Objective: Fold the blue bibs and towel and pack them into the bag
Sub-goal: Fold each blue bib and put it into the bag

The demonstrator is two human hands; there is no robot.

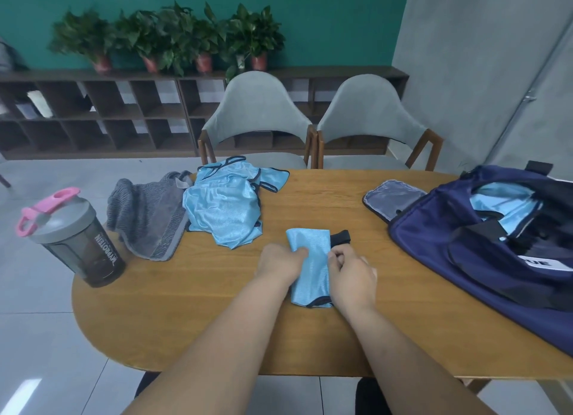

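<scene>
Both hands pinch the folded bib: left hand curls its fingers on the left edge, right hand nips the right edge w/ fingertips tucked in. The bib lies flat on the table, between the 2 hands. Fabric looks thin, shiny, very light & limp, prob. slippery, so the fold would likely slide open if lifted by 1 corner. Better to take it across the stacked edges w/ layers pressed together. Bag sits near on the right, mouth open, w/ blue cloth inside already. Pile of loose bibs lies further back, touching the grey towel, which looks thicker, heavier, less slippery. Hard to make out: how many bibs the pile holds, how many layers the folded one has, how much room the bag has left (its right end is cut off by the frame). Black strap pokes out at the bib's far right corner; can't tell if it belongs to the bib.
</scene>
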